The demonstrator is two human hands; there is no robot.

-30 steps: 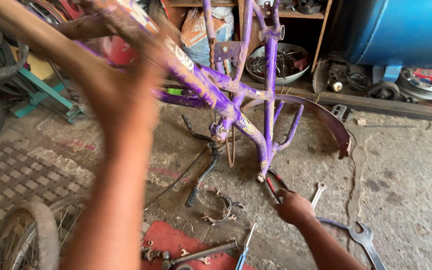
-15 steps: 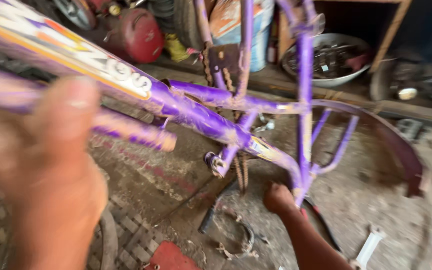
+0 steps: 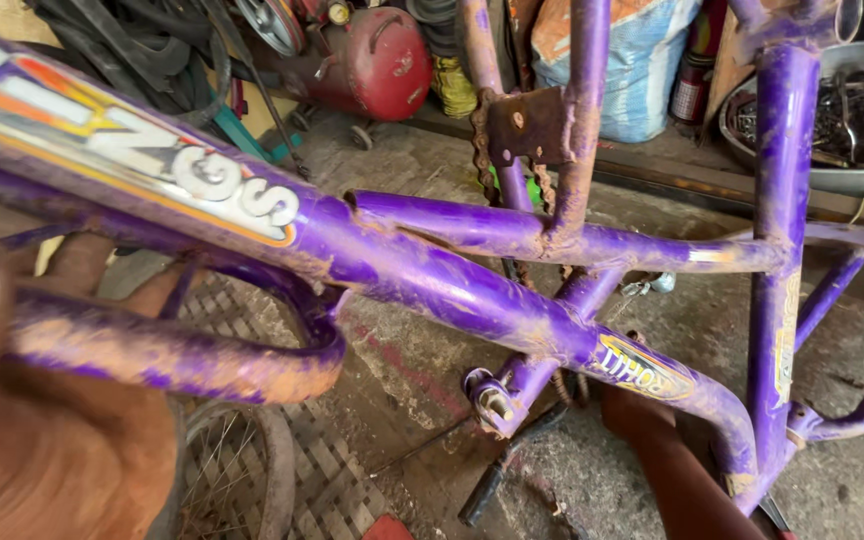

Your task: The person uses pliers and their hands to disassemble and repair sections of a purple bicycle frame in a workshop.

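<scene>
Both hands grip the purple frame (image 3: 472, 300) — yellow oval label (image 3: 642, 368).

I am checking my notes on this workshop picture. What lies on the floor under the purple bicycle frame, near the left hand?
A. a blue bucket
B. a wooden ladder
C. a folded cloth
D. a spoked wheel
D: a spoked wheel with a rim and thin spokes lies on the floor below the purple bicycle frame, beside the blurred left hand.
</scene>
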